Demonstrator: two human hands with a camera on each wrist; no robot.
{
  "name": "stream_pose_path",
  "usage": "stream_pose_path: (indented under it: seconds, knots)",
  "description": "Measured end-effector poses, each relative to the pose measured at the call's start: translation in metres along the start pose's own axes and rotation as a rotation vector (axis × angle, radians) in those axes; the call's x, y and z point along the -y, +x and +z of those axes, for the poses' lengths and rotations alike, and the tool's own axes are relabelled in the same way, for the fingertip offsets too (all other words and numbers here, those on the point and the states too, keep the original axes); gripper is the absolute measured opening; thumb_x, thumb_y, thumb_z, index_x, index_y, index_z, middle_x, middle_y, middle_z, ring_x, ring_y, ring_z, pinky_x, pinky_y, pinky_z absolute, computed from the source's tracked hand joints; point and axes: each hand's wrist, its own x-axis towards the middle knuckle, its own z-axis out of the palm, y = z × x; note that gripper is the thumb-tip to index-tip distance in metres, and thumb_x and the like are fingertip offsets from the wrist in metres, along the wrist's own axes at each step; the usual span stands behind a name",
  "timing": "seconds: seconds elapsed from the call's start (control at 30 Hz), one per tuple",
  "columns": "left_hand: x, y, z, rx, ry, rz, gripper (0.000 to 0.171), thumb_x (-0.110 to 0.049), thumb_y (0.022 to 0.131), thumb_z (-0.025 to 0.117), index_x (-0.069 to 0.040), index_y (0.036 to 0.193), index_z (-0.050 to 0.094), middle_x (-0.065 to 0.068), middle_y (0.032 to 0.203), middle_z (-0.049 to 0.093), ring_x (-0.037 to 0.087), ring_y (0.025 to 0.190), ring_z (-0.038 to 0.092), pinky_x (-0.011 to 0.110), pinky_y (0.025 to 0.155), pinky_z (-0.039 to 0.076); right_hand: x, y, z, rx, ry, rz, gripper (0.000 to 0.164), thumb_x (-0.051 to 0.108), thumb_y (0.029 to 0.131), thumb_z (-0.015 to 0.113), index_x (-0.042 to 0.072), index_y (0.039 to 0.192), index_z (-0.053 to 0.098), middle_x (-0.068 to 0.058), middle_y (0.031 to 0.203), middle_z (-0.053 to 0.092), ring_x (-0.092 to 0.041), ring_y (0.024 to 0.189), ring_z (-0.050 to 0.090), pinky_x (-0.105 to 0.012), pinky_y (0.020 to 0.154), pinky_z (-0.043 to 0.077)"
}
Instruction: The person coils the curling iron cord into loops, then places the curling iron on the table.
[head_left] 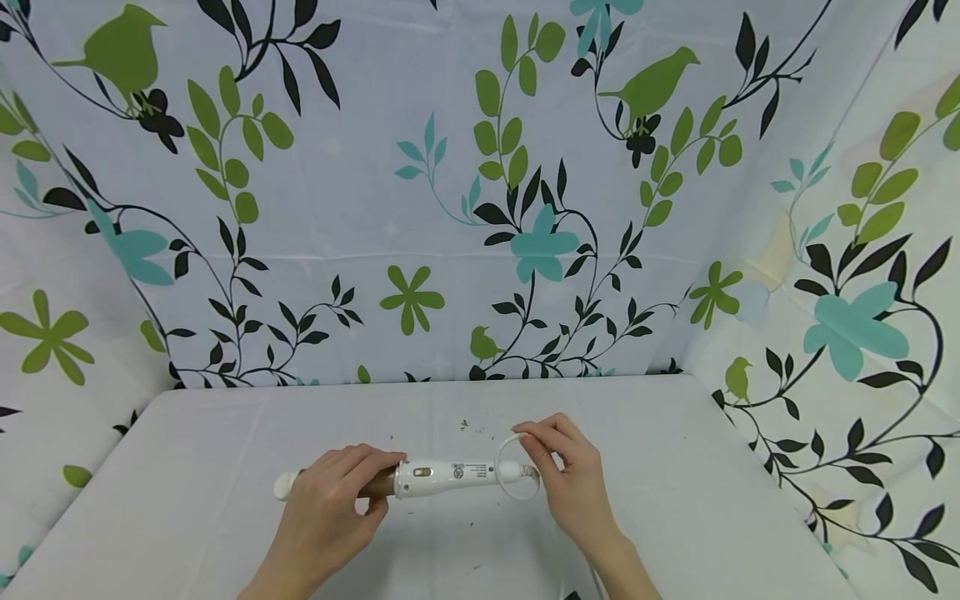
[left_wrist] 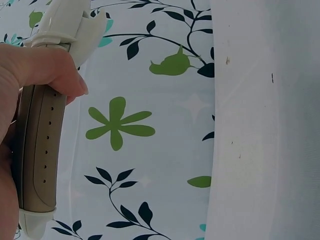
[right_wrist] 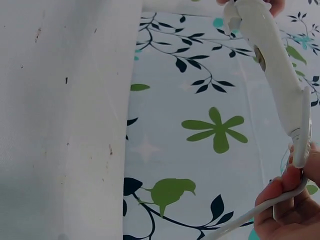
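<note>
A curling iron [head_left: 465, 475] with a white handle and a brown barrel lies level across my two hands, above the white table. My left hand [head_left: 337, 500] grips the barrel, its thumb below and fingers over the top; the white tip pokes out at the left. Small holes run along the brown barrel [left_wrist: 42, 150] in the left wrist view. At the handle's end, my right hand [head_left: 577, 483] pinches the white cord [right_wrist: 240, 218], which loops around the handle there. In the right wrist view the cord passes between the fingers and trails away.
The white table [head_left: 225, 442] has small dark specks and scuffs. Behind and at both sides hangs a white cloth [head_left: 337, 208] printed with leaves, birds and flowers. A small black thing [head_left: 572, 596] shows at the bottom edge, near the trailing cord.
</note>
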Motion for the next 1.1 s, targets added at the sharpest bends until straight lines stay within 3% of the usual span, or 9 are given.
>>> stream_pose_path:
  seconds: [0.3, 0.6, 0.73, 0.87, 0.97, 1.1]
  knots:
    - [-0.003, 0.002, -0.004, -0.011, -0.017, 0.004, 0.053, -0.001, 0.053, 0.078, -0.02, 0.102, 0.07, -0.011, 0.091, 0.066, 0.01, 0.076, 0.059, 0.029, 0.064, 0.052, -0.012, -0.001, 0.002, 0.016, 0.163, 0.321, 0.007, 0.004, 0.088, 0.062, 0.005, 0.094, 0.062, -0.01, 0.077, 0.063, -0.024, 0.068, 0.062, -0.026, 0.065, 0.055]
    - [-0.001, 0.002, -0.005, -0.008, -0.018, -0.014, 0.052, -0.002, 0.057, 0.079, -0.018, 0.105, 0.071, -0.008, 0.095, 0.067, 0.012, 0.08, 0.062, 0.03, 0.067, 0.053, -0.015, 0.0, 0.006, 0.064, 0.182, 0.422, 0.012, 0.002, 0.09, 0.058, -0.001, 0.1, 0.064, -0.01, 0.079, 0.064, -0.012, 0.074, 0.062, -0.022, 0.07, 0.053]
    - [0.0, 0.001, -0.004, -0.035, -0.019, 0.0, 0.052, -0.002, 0.056, 0.079, -0.018, 0.105, 0.071, -0.007, 0.096, 0.068, 0.013, 0.081, 0.062, 0.03, 0.07, 0.052, -0.029, -0.004, 0.01, 0.092, 0.192, 0.495, 0.012, 0.011, 0.092, 0.058, 0.005, 0.1, 0.065, -0.008, 0.083, 0.065, -0.014, 0.076, 0.062, -0.023, 0.069, 0.052]
    - [0.001, 0.002, -0.004, -0.099, -0.019, 0.039, 0.054, 0.0, 0.054, 0.077, -0.017, 0.105, 0.072, -0.007, 0.096, 0.068, 0.013, 0.08, 0.062, 0.027, 0.07, 0.05, -0.046, -0.01, 0.015, 0.171, 0.302, 0.53, 0.019, 0.025, 0.095, 0.054, 0.007, 0.101, 0.058, -0.008, 0.089, 0.068, -0.02, 0.077, 0.065, -0.028, 0.071, 0.054]
    - [0.001, 0.003, -0.005, -0.127, -0.016, 0.054, 0.055, 0.0, 0.052, 0.077, -0.017, 0.104, 0.072, -0.006, 0.096, 0.069, 0.014, 0.079, 0.063, 0.027, 0.07, 0.05, -0.045, -0.012, 0.018, 0.224, 0.391, 0.546, 0.028, 0.031, 0.097, 0.049, 0.004, 0.105, 0.051, -0.01, 0.088, 0.067, -0.023, 0.07, 0.065, -0.029, 0.071, 0.054]
    - [0.001, 0.003, -0.006, -0.143, -0.006, 0.058, 0.055, 0.0, 0.051, 0.078, -0.016, 0.103, 0.072, -0.006, 0.096, 0.069, 0.014, 0.08, 0.063, 0.027, 0.069, 0.051, -0.043, -0.014, 0.022, 0.244, 0.411, 0.575, 0.033, 0.035, 0.098, 0.044, 0.004, 0.108, 0.048, -0.01, 0.09, 0.062, -0.021, 0.069, 0.058, -0.028, 0.068, 0.051]
